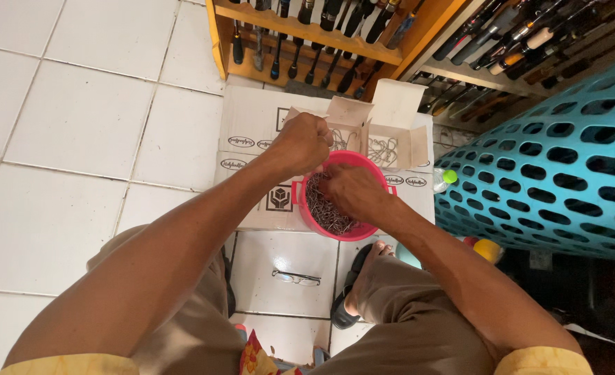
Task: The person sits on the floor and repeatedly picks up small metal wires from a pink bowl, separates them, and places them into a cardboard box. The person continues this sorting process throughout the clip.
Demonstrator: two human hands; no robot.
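Observation:
A pink plastic bowl (306, 208) full of small dark metal hooks (325, 212) sits on a flat white cardboard carton (252, 118). My right hand (353, 189) reaches into the bowl, fingers closed among the hooks. My left hand (304, 141) hovers at the bowl's far left rim, fingers pinched together, apparently on a few hooks. Behind the bowl stand two small open cardboard boxes (384, 142) with hooks inside.
A teal perforated plastic basket (564, 167) stands at the right. A wooden rack of fishing rods (307, 42) lines the back. Eyeglasses (296, 278) lie on the white tiled floor between my knees. A small bottle with a green cap (446, 178) lies beside the carton.

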